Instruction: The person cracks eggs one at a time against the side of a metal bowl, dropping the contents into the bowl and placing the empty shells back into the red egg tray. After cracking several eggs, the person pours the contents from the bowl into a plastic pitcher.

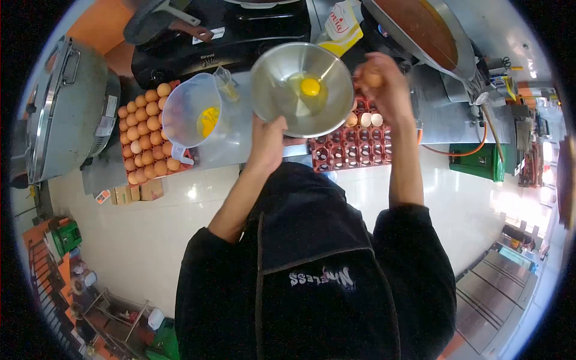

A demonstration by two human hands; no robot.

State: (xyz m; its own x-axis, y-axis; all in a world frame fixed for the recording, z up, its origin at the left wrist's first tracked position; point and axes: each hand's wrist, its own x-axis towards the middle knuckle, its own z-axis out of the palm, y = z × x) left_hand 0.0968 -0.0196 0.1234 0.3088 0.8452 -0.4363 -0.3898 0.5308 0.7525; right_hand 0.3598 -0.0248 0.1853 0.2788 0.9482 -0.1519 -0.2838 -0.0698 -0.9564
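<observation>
My left hand [268,141] grips the near left rim of a steel bowl [270,90], which is tilted and holds one raw egg with a whole yolk [310,87]. To the right of the bowl, my right hand [387,84] is wrapped round a brown egg [373,78]. Below that hand lies a red egg tray [351,150] with mostly bare cups, and two open shells [371,120] rest at its back. A clear plastic jug [180,114] with yellow yolk in it stands left of the bowl. Farther left, a second tray is full of brown eggs [144,132].
A black stove [228,60] lies behind the bowl, with a pan [147,24] on its left. A wide pan of red-brown sauce [420,30] is at the back right. A large metal cooker [72,108] stands far left, and a yellow-and-white pouch [343,27] behind the bowl.
</observation>
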